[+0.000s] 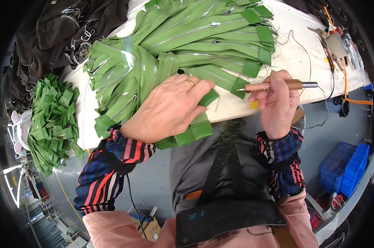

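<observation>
Well, the green end tab between your left hand's thumb and fingers sits by the table's near edge. That hand is nearly closed, pinching the tab lightly, its heel over other strips. Expect the tab to be light, a bit stiff and perhaps slick; the zipper tape behind it should be soft and floppy, so take hold close to the tab. Your right hand is curled round the brown handle of a pen-shaped tool, its thin tip pointing left toward the tabs.

Behind lies the big green zipper bundle, gathered in clear wrap and fanned toward the right across the white table. More green tabs overhang the near edge, and loose threads lie on your dark apron. Past the table's left end hangs a second green cluster; dark zippered pieces crowd the far left corner.

Your left hand hides where the pinched strip runs, and the yellow object beneath your right hand is mostly covered; possibly the tool has a cord, but I can't tell.
</observation>
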`<state>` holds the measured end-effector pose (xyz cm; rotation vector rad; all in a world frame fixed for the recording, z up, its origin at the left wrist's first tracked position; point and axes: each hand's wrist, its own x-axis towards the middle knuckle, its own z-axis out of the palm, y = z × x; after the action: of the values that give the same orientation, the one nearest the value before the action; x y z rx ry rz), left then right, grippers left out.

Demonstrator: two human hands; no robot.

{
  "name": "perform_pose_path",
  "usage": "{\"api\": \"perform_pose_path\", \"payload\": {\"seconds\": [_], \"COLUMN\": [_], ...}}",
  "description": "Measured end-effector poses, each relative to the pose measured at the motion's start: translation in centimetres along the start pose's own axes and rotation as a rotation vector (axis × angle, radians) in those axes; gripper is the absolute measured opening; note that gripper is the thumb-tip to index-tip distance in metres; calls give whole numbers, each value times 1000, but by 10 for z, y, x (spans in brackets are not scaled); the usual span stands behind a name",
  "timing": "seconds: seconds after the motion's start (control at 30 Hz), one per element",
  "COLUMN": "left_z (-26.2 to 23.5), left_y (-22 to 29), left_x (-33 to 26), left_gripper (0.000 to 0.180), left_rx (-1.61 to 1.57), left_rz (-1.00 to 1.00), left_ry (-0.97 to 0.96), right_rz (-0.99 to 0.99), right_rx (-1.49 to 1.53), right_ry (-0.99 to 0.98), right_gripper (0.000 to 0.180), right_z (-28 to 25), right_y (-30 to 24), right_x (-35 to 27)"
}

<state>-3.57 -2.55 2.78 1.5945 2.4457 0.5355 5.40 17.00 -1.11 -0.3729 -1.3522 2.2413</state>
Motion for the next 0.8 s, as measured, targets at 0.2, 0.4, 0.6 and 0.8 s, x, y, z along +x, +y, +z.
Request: {"api": "perform_pose_path", "payload": {"seconds": [0.2, 0.4, 0.6, 0.8], "left_z": [3, 5, 11, 12], "left_y": [-5, -9, -12, -12], "left_x": [-1, -2, 0, 1], "left_gripper": [25, 14, 7, 5], "left_rx": [-36, -53, -129, -139], "left_rz": [75, 118, 77, 63], "left_ry": [66, 99, 120, 118], "right_rz": [51, 52, 83, 163], "right_rx": [-103, -116, -178, -315], "right_ry": [-22, -20, -80, -166], "right_gripper": [14, 14, 16, 11], "right_z": [9, 13, 15, 19], "right_y": [7, 13, 12, 10], "right_x": [-3, -4, -6, -9]}}
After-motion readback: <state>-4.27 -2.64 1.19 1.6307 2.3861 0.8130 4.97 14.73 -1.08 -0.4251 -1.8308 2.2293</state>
